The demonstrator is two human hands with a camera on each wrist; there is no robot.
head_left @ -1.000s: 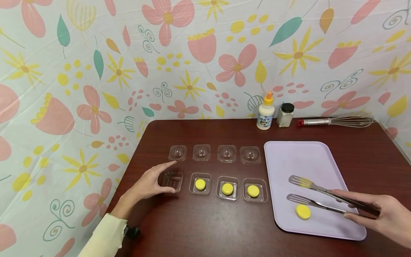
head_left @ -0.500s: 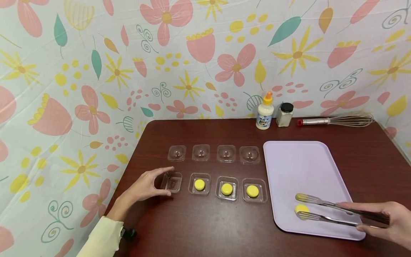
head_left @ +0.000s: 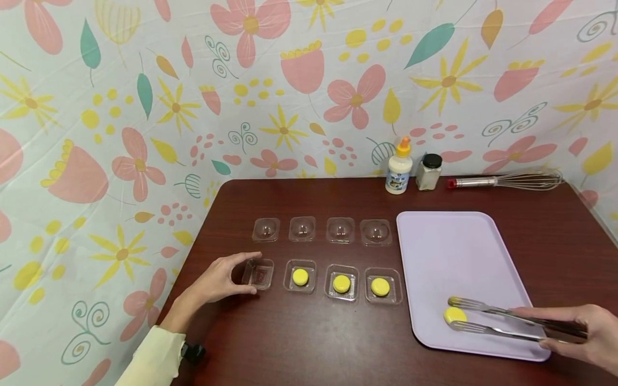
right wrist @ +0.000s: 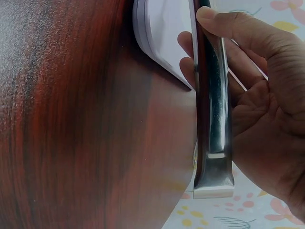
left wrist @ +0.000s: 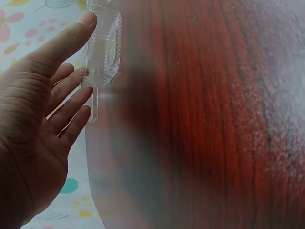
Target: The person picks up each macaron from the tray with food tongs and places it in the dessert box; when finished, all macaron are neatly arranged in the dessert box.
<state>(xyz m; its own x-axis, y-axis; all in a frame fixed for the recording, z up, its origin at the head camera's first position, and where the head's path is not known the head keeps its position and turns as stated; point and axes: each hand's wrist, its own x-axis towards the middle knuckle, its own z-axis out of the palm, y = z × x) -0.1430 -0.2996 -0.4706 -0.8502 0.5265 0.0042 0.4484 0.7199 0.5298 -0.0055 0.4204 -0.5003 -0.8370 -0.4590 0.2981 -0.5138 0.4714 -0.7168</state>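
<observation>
Yellow disc [head_left: 455, 314] lies on the lilac tray [head_left: 449, 246] beyond the right hand [head_left: 591, 332], between the blades of the tongs [right wrist: 218, 105] it grips. The left hand [head_left: 219, 280] is spread wide beside a clear container [head_left: 262, 274].

Both wrist views are dim, with glare on the table [left wrist: 190, 114].

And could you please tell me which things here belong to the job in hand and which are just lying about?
In use, by the look of it:
metal tongs
four yellow discs
lilac tray
four clear square containers
four clear domed lids, probably

Apparently just lying about:
white bottle
black-lidded jar
whisk
</observation>
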